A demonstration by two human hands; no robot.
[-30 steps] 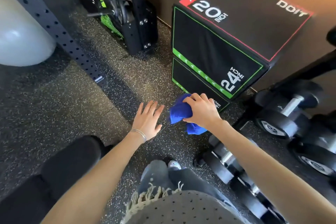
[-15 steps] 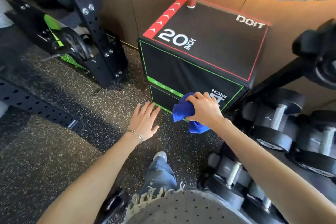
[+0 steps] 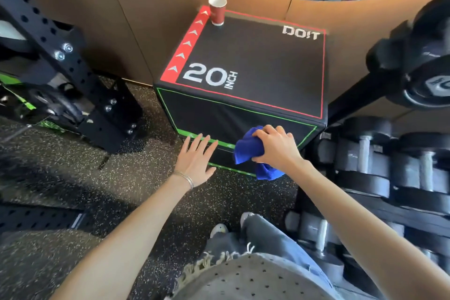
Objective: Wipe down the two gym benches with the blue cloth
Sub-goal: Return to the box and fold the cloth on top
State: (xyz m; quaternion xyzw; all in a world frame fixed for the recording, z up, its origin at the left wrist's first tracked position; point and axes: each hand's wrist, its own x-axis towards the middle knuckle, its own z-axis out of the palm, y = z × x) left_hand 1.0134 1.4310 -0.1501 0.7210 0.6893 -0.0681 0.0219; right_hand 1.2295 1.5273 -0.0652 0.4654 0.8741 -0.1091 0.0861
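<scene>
The blue cloth (image 3: 248,151) is bunched in my right hand (image 3: 277,148), fingers curled tight round it, in front of the black jump box's (image 3: 255,63) front face. My left hand (image 3: 197,159) hovers beside it, fingers straight and slightly spread. A red cup (image 3: 217,11) stands on the box's far corner. Dumbbells (image 3: 365,153) sit racked to my right.

Silver bangles (image 3: 187,179), frayed grey jeans (image 3: 267,234)

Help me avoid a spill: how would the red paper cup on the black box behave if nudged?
The red paper cup is probably light and would slide or tip easily: it stands upright, narrower at the base. It sits at the far left corner of the black padded box, so a push could drop it off. Its contents cannot be seen.
</scene>
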